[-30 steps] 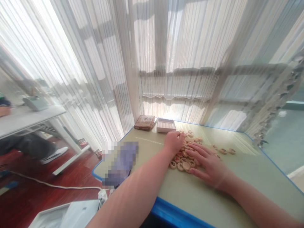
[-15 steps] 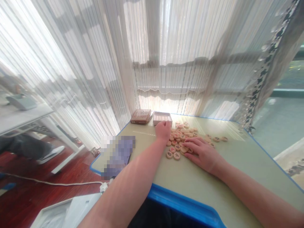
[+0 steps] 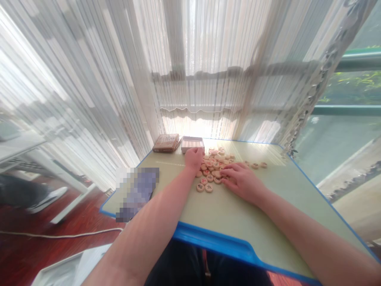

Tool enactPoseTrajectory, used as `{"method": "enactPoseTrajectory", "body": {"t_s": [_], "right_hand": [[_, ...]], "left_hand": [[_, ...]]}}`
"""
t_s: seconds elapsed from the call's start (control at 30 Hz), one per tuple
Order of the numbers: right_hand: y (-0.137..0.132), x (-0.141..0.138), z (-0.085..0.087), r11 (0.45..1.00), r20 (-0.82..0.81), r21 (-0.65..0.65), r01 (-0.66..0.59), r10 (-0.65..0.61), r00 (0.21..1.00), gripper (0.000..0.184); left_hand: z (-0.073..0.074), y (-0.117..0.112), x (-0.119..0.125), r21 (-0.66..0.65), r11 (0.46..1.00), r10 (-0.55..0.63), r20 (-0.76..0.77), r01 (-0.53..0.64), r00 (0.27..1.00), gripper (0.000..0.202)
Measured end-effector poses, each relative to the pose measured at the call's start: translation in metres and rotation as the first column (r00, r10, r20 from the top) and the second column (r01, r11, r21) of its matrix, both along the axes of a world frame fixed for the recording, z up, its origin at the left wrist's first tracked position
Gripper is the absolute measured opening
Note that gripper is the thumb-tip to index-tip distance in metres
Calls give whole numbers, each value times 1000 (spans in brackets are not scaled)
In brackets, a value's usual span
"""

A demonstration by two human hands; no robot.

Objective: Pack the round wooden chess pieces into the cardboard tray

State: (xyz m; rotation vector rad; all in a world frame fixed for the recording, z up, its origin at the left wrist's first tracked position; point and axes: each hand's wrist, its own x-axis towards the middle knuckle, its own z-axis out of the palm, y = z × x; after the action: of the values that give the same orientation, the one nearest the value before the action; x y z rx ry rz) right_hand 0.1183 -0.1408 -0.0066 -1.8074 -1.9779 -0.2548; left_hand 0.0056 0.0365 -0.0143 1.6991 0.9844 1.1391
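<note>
the left hand [image 3: 193,159] has shifted from the right corner of the pale box [image 3: 183,149] to its near side; curled grip, contents hidden. the right hand [image 3: 242,182] has a loosely open grip at the game pieces [image 3: 210,178] heaped on the counter [image 3: 196,208].

Bare hands [image 3: 194,159], bare forearms [image 3: 162,210], dark trousers [image 3: 175,263]

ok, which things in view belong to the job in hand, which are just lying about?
In use:
- left hand
- right hand
- round pieces
- open box, probably

Lying about:
- brown box, apparently
- pixelated purple item
- white cable
</note>
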Motion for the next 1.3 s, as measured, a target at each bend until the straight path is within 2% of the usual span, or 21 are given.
{"method": "enactPoseTrajectory", "body": {"t_s": [0.07, 0.17, 0.33, 0.5, 0.67, 0.8, 1.03, 1.17, 1.3], "right_hand": [[0, 0, 1, 1000, -9, -3, 5, -5, 1000, 26], [0, 1, 1, 1000, -11, -3, -5, 5, 1000, 25], [-1, 0, 3, 1000, 6, -5, 17, -17, 1000, 24], [0, 0, 1, 1000, -37, -3, 6, -6, 999, 25], [2, 0, 0, 995, -40, 86, 55, -52, 998, 31], [1, -1, 0, 996, -3, 65, 54, -54, 999, 28], [2, -1, -3, 1000, 17, 25, 10, -10, 1000, 30], [2, 3, -1, 999, 0, 37, 26, -26, 1000, 31], [1, 4, 0, 999, 1, 34, 7, -7, 1000, 36]], "left_hand": [[-3, 2, -2, 69, 998, 8, -83, -2, 996, 31], [-7, 7, -2, 79, 997, -9, -122, 19, 993, 32], [-8, 11, -2, -15, 999, -40, -74, 39, 996, 32], [-7, 10, -3, -139, 984, -115, 10, 115, 993, 53], [-6, 11, -3, -193, 974, -106, 59, 116, 993, 61], [-5, 10, -3, -175, 977, -118, 23, 120, 993, 58], [-6, 8, -3, -53, 987, -154, -115, 149, 981, 34], [-5, 7, -3, -50, 989, -140, -104, 136, 985, 31], [-2, 4, -3, 10, 996, -90, -94, 92, 991, 31]]}}
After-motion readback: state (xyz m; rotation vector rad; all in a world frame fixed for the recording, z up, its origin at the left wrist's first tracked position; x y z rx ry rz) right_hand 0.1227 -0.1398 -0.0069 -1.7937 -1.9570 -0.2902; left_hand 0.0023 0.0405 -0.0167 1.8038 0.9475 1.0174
